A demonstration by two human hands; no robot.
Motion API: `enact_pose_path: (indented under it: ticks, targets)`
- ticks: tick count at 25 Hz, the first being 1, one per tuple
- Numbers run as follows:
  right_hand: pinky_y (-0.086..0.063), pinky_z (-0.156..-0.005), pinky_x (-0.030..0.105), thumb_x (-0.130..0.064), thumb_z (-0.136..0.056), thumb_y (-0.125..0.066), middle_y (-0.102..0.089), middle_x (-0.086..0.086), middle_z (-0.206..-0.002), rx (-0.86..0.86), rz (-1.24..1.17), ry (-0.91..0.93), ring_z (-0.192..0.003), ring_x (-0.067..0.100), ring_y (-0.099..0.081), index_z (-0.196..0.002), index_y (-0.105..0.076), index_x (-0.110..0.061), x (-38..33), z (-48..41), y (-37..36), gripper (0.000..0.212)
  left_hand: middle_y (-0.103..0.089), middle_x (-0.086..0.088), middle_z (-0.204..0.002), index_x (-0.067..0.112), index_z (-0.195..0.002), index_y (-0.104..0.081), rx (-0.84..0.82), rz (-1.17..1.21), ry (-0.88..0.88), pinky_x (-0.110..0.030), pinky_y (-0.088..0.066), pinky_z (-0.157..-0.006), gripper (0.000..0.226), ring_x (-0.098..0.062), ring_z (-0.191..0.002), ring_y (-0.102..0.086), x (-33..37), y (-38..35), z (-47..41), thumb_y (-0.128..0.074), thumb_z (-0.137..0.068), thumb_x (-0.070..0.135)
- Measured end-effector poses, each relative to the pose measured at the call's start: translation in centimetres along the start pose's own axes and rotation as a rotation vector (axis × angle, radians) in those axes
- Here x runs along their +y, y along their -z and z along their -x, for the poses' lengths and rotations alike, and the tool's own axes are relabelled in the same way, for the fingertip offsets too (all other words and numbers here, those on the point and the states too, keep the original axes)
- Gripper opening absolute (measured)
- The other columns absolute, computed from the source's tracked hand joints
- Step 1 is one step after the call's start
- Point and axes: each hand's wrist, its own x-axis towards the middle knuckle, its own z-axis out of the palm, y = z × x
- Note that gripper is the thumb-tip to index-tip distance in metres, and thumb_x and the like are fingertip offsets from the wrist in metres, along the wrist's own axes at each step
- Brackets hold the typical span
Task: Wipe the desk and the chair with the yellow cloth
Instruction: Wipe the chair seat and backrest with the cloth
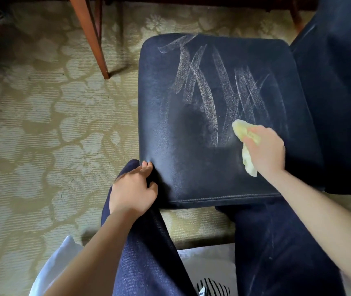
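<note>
The chair's dark blue leather seat fills the middle of the view, streaked with pale wipe marks across its far half. My right hand grips the bunched yellow cloth and presses it on the seat's right side, at the near end of the streaks. My left hand holds the seat's near left corner, fingers curled over the edge. The chair's dark backrest rises at the right. The desk top is out of view.
A wooden desk leg stands on the patterned beige carpet at the upper left of the seat. My legs in dark jeans sit against the seat's near edge. White fabric lies at the bottom.
</note>
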Motion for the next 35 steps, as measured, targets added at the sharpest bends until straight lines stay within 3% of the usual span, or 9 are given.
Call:
enact_pose_path:
  ticks: [5,11,18,20,24,27,29,32,35]
  targets:
    - [-0.036,-0.075,0.032,-0.023,-0.093,-0.046,-0.054,0.011,-0.119,0.041,-0.004,-0.127,-0.106,0.034,-0.053,-0.117,-0.057,-0.017,-6.7,-2.6,-2.1,0.027,-0.040,0.014,-0.148,0.033,-0.144,-0.038,-0.018,0.017,-0.002,-0.028,-0.038,-0.097,0.060,-0.016,-0.132,-0.043,0.1,-0.2,-0.4,-0.050,-0.085,0.029]
    - [-0.043,-0.083,0.038,-0.024,-0.089,-0.056,-0.056,0.007,-0.115,-0.070,-0.010,0.365,-0.104,0.031,-0.050,-0.116,-0.061,-0.022,-12.6,3.6,-5.2,0.027,-0.039,0.014,-0.148,0.034,-0.144,-0.038,-0.012,0.014,0.007,-0.027,-0.038,-0.095,0.060,-0.017,-0.131,-0.043,-0.2,0.1,-0.6,-0.050,-0.086,0.029]
    - [-0.055,-0.067,0.040,-0.004,-0.068,-0.074,-0.062,0.006,-0.086,-0.182,-0.050,0.709,-0.083,0.031,-0.060,-0.100,-0.072,-0.013,-5.3,8.8,-2.8,0.033,-0.039,0.015,-0.148,0.035,-0.143,-0.040,-0.005,0.027,0.020,-0.027,-0.038,-0.094,0.059,-0.018,-0.129,-0.046,0.0,0.2,-0.3,-0.051,-0.086,0.027]
    - [-0.055,-0.067,0.038,-0.004,-0.070,-0.072,-0.061,0.006,-0.080,-0.163,-0.033,0.670,-0.081,0.032,-0.062,-0.097,-0.073,-0.013,-2.0,9.0,-1.8,0.029,-0.042,0.014,-0.146,0.034,-0.143,-0.041,-0.005,0.010,0.021,-0.027,-0.038,-0.095,0.058,-0.019,-0.128,-0.047,0.1,0.1,-0.1,-0.052,-0.086,0.027]
    - [-0.044,-0.079,0.039,-0.016,-0.083,-0.061,-0.057,0.007,-0.082,-0.068,0.080,0.311,-0.090,0.033,-0.055,-0.101,-0.070,-0.019,1.8,4.9,0.3,0.020,-0.047,0.012,-0.144,0.035,-0.142,-0.041,0.005,-0.006,0.018,-0.028,-0.040,-0.092,0.058,-0.022,-0.123,-0.051,0.3,0.3,-0.2,-0.052,-0.085,0.029]
    - [-0.047,-0.081,0.040,-0.023,-0.087,-0.044,-0.061,0.011,-0.083,-0.037,0.023,0.078,-0.092,0.033,-0.057,-0.071,-0.056,-0.028,0.7,1.4,0.4,0.020,-0.050,0.010,-0.141,0.034,-0.141,-0.042,0.009,-0.021,0.003,-0.029,-0.041,-0.089,0.058,-0.022,-0.121,-0.052,0.2,0.4,-0.4,-0.052,-0.084,0.029]
    - [-0.043,-0.086,0.039,-0.017,-0.090,-0.042,-0.060,0.013,-0.099,0.051,0.013,-0.032,-0.100,0.034,-0.054,-0.088,-0.060,-0.019,-1.1,0.4,-0.5,0.018,-0.051,0.009,-0.140,0.033,-0.141,-0.043,0.006,-0.025,0.007,-0.029,-0.041,-0.089,0.058,-0.022,-0.121,-0.052,0.2,0.3,-0.4,-0.052,-0.084,0.030]
    - [-0.041,-0.086,0.038,-0.015,-0.092,-0.046,-0.055,0.013,-0.115,0.063,0.080,-0.015,-0.108,0.035,-0.050,-0.117,-0.057,-0.013,-4.3,0.6,-1.9,0.028,-0.050,0.008,-0.141,0.033,-0.141,-0.043,-0.001,-0.015,0.009,-0.029,-0.041,-0.089,0.058,-0.022,-0.122,-0.052,0.1,0.3,-0.4,-0.052,-0.084,0.029]
    - [-0.042,-0.078,0.036,-0.018,-0.091,-0.048,-0.057,0.007,-0.113,-0.020,0.113,0.191,-0.106,0.032,-0.051,-0.114,-0.059,-0.018,-7.7,2.3,-2.8,0.026,-0.047,0.011,-0.143,0.033,-0.141,-0.043,-0.003,0.009,0.013,-0.029,-0.040,-0.090,0.057,-0.020,-0.124,-0.050,0.0,0.3,-0.6,-0.052,-0.085,0.028]
